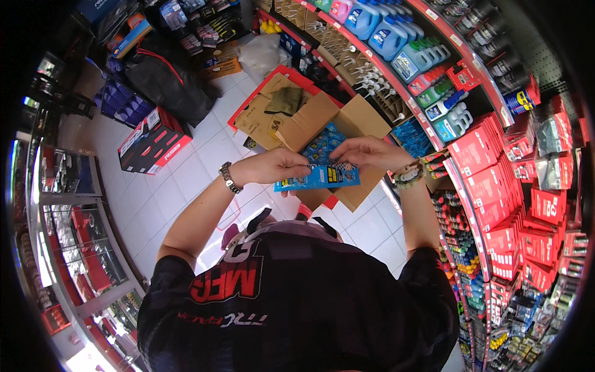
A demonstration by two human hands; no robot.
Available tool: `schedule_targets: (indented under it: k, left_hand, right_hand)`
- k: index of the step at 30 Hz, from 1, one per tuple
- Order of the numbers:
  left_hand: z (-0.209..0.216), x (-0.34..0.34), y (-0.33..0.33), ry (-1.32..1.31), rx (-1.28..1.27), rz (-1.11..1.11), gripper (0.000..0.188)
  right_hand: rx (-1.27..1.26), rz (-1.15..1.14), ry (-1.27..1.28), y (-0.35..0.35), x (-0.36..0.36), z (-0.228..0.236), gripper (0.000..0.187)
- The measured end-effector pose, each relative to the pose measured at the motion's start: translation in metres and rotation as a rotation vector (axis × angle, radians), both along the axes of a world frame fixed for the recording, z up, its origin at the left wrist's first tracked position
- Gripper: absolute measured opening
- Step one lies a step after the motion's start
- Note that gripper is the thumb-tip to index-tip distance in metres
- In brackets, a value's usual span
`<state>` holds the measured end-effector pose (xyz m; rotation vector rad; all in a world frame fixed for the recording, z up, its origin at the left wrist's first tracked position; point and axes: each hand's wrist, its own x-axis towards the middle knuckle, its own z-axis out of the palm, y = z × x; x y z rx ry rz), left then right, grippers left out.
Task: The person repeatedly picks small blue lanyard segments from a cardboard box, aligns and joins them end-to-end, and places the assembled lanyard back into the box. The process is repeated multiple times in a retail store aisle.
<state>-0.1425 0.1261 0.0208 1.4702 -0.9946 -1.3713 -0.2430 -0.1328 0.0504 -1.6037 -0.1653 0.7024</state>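
Note:
A flat blue packet (344, 178) with a checkered strip along its top edge is stretched level between my two hands. Closed on its upper left part is my left hand (279, 166), with a metal watch on the wrist. My right hand (367, 153), wearing beaded bracelets, is bent over the packet's upper right edge with its fingertips pinched there. Just beyond and below the packet stands an open cardboard box (367, 118) with its flaps spread. Blue patterned packets (323, 141) show inside it; my hands and the held packet cover part of the opening.
A flattened-looking carton (260, 118) with a dark cloth (284, 101) on it lies past the box. Shelves with blue jugs (387, 34) and red packages (489, 180) curve along the right. A black-and-red box (155, 141) sits on the tiled floor (204, 142), near a glass display case (80, 242).

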Motion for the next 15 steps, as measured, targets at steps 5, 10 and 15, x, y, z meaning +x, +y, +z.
schedule_targets:
  k: [5, 10, 15]
  left_hand:
    - [0.037, 0.002, -0.028, -0.154, -0.009, -0.186, 0.031]
    - [0.055, -0.003, -0.030, -0.352, -0.241, -0.005, 0.028]
    - [0.032, -0.008, -0.025, -0.128, -0.252, 0.160, 0.033]
  right_hand:
    - [-0.154, 0.409, -0.117, 0.015, 0.016, -0.003, 0.039]
    - [0.040, 0.108, -0.195, 0.017, -0.005, 0.009, 0.034]
    - [-0.085, -0.097, -0.189, 0.016, -0.013, 0.025, 0.031]
